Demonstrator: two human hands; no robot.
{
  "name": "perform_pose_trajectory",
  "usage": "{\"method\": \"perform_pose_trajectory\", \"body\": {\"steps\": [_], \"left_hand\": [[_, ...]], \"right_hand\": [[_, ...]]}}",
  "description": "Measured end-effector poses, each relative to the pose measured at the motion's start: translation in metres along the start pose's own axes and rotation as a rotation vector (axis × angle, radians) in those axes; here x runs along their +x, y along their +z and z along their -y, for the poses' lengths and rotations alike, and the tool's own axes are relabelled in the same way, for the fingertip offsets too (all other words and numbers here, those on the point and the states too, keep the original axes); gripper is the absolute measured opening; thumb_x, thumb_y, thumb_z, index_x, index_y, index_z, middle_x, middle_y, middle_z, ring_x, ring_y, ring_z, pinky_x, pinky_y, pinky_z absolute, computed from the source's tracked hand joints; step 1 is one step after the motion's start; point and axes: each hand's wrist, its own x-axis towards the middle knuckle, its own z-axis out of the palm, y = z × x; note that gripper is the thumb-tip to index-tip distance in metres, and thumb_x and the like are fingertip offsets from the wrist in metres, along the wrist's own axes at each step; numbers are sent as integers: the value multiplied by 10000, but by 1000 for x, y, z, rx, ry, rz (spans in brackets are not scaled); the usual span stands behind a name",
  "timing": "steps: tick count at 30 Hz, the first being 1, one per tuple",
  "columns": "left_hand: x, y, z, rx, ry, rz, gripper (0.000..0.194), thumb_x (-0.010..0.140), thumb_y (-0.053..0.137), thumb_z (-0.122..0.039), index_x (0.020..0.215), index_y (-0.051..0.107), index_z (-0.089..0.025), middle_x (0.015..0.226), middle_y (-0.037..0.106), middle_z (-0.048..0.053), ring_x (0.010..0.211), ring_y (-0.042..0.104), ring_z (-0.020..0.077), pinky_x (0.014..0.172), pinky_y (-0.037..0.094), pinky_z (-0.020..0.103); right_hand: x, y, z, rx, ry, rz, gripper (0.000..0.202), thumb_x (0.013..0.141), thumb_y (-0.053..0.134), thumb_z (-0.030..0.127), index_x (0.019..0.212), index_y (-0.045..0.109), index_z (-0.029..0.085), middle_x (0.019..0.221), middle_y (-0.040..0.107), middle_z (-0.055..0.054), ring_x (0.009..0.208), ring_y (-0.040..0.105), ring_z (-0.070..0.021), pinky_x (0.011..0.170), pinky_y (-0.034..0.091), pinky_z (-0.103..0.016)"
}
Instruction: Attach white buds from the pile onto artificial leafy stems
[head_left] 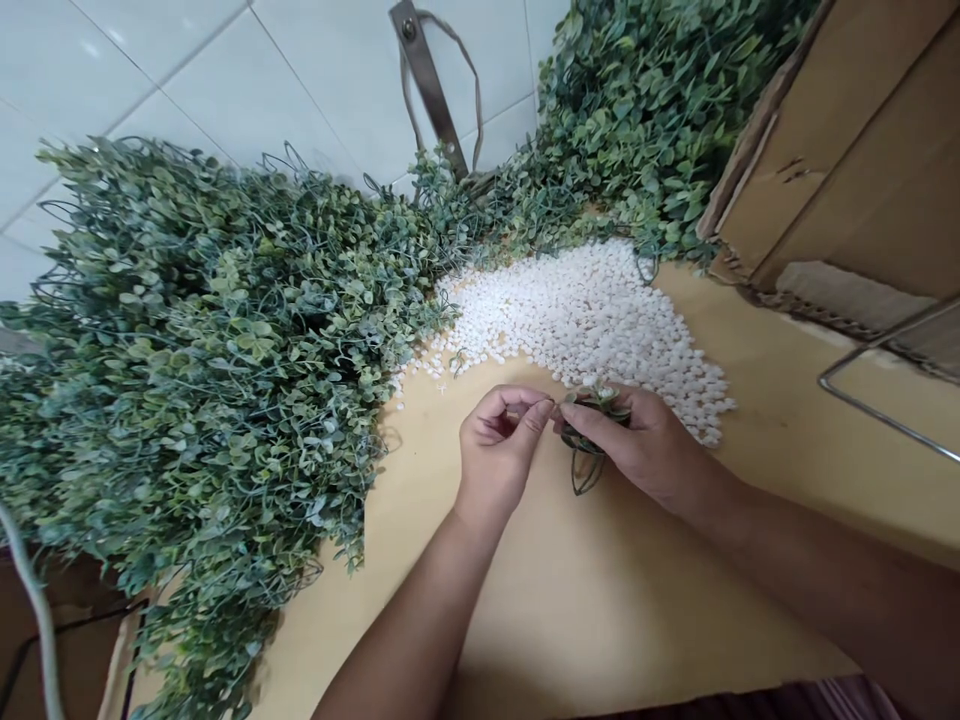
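My right hand [651,435] is wrapped round an artificial leaf sprig [589,442], whose green stem loops hang below my fingers. A small white piece shows among the leaves at the top of the sprig. Thumb and index finger of my left hand [504,430] are pinched together at the sprig's left side, almost meeting my right thumb. Whatever lies between those left fingertips is too small to make out. Just beyond both hands spreads a heap of small white pieces [577,310] on the tan tabletop [555,590].
A large pile of artificial green sprigs [247,350] covers the left side, and another leafy heap [660,110] rises at the back right. Cardboard [862,170] stands at the right beside a bent metal rod [885,410]. A strap [429,85] leans against the white tiled wall [315,70].
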Motion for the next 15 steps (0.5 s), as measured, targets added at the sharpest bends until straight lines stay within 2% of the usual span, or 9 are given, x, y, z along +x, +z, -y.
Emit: {"method": "perform_pose_trajectory", "body": {"steps": [2, 4, 5, 7, 10, 12, 15], "left_hand": [[6, -9, 2, 96, 11, -2, 126, 669, 695, -270, 684, 626, -165, 585, 594, -25, 518, 505, 74, 506, 403, 193], [17, -21, 6, 300, 39, 29, 102, 700, 653, -266, 710, 634, -166, 650, 615, 1, 565, 527, 100, 543, 425, 223], [25, -27, 7, 459, 90, 32, 82, 718, 626, -247, 717, 642, -167, 698, 632, 20, 605, 545, 118, 582, 441, 246], [43, -38, 10, 853, 263, -39, 96, 741, 596, -207, 795, 670, -176, 859, 652, 61, 804, 583, 175, 750, 450, 309], [66, -48, 13, 1282, 247, -104, 193, 755, 584, -192, 914, 693, -192, 956, 649, 99, 924, 586, 245, 832, 425, 381], [75, -50, 14, 1402, 235, -95, 190, 782, 552, -197, 899, 702, -200, 940, 662, 102, 919, 597, 259, 822, 426, 389], [79, -53, 16, 1415, 283, -55, 181, 791, 529, -177, 822, 706, -202, 877, 682, 92, 878, 610, 253, 807, 432, 377]], "right_hand": [[1, -1, 1, -12, 14, -25, 227, 741, 544, 355, 610, 563, 170, 593, 578, -15, 593, 526, -134, 541, 424, -239], [2, -2, 1, -19, 32, -43, 226, 729, 541, 357, 614, 573, 165, 598, 594, -27, 586, 532, -138, 541, 430, -245], [2, -2, 1, -31, 33, -46, 229, 725, 540, 356, 603, 569, 165, 591, 594, -30, 581, 533, -140, 542, 429, -248], [3, -2, 1, -66, 23, -43, 240, 725, 535, 356, 576, 554, 168, 569, 584, -31, 570, 528, -143, 538, 422, -254], [4, -2, -2, -125, -2, -39, 269, 743, 513, 368, 556, 529, 176, 540, 547, -19, 539, 491, -134, 505, 393, -252], [5, -2, -4, -146, -15, -32, 275, 755, 499, 376, 566, 520, 177, 538, 525, -10, 528, 467, -126, 494, 378, -248], [6, -2, -5, -173, -48, -18, 271, 760, 499, 378, 579, 508, 177, 522, 459, 14, 517, 421, -113, 488, 354, -242]]}}
